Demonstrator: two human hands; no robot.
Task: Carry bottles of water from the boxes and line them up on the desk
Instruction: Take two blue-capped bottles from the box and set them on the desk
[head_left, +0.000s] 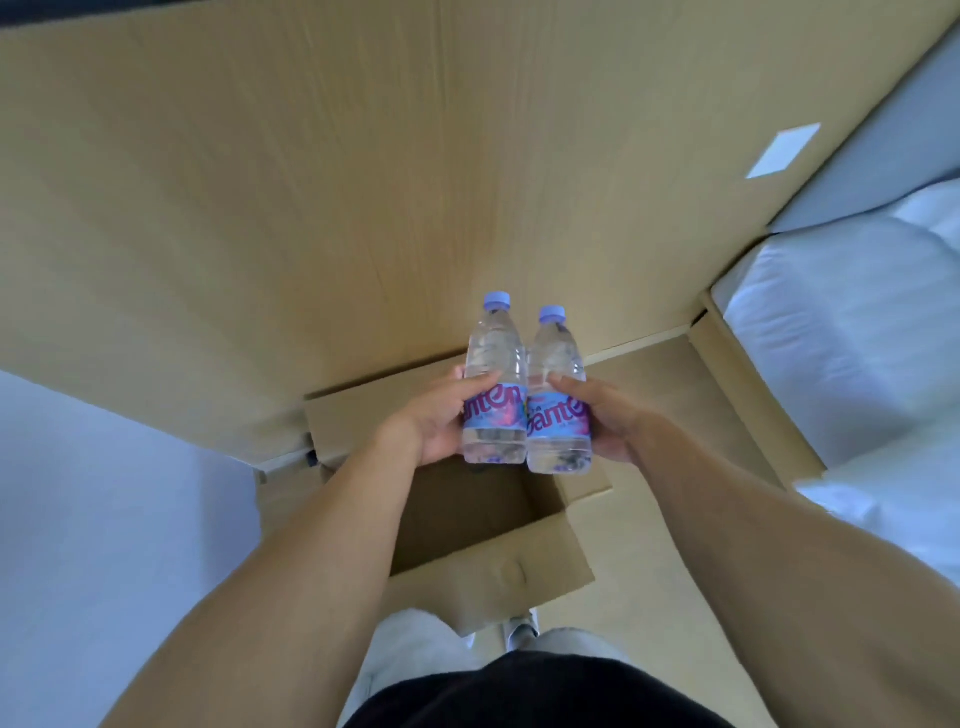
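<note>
Two clear water bottles with pale purple caps and blue-and-pink labels are held side by side above an open cardboard box (498, 551). My left hand (434, 415) grips the left bottle (493, 358) around its label. My right hand (605, 415) grips the right bottle (555, 364) the same way. The bottles touch each other and point away from me. The part of the box interior that shows holds no bottle. The light wooden desk (311, 208) fills the view beyond the bottles.
A second cardboard box flap (737, 389) lies to the right of the open box. A white paper slip (784, 150) lies on the desk's far right. White bedding (841, 338) sits at the right. Pale floor (104, 519) shows at the left.
</note>
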